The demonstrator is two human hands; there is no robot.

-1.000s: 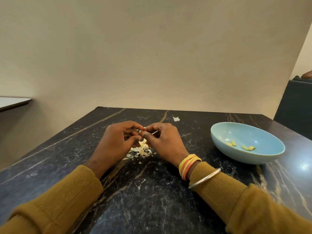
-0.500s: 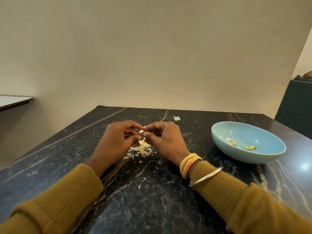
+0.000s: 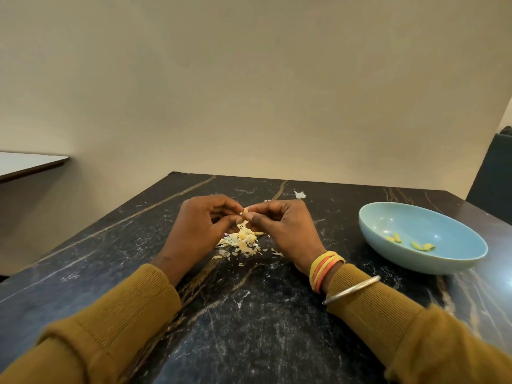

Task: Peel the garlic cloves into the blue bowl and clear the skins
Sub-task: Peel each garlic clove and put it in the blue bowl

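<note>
One small garlic clove (image 3: 245, 211) is pinched between the left hand (image 3: 199, 225) and the right hand (image 3: 285, 228), which are held close together just above the skins (image 3: 243, 242) heaped on the surface (image 3: 249, 314). Slick once bared, it could squirt free and vanish among that litter. Well to the right of the right hand, the blue bowl (image 3: 415, 263) holds about four peeled cloves (image 3: 394, 237).
</note>
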